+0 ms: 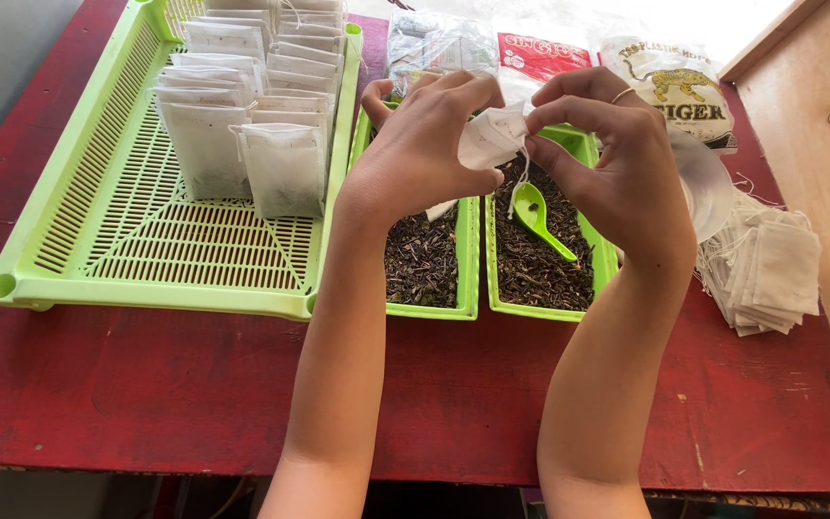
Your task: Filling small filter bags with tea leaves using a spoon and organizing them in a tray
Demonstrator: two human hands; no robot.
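Observation:
My left hand (425,144) and my right hand (617,154) both pinch a small white tea bag (492,136) between their fingertips, above two narrow green trays of loose dark tea leaves. The left leaf tray (470,259) lies under my left wrist. The right leaf tray (599,259) holds a green plastic spoon (537,216) resting on the leaves. A thin string hangs from the bag toward the spoon. My right hand wears a ring.
A large green slotted tray (146,240) at left carries rows of filled white tea bags (242,115). A stack of empty white bags (766,269) sits at right. Plastic packets (549,48) lie at the back of the red table (146,384).

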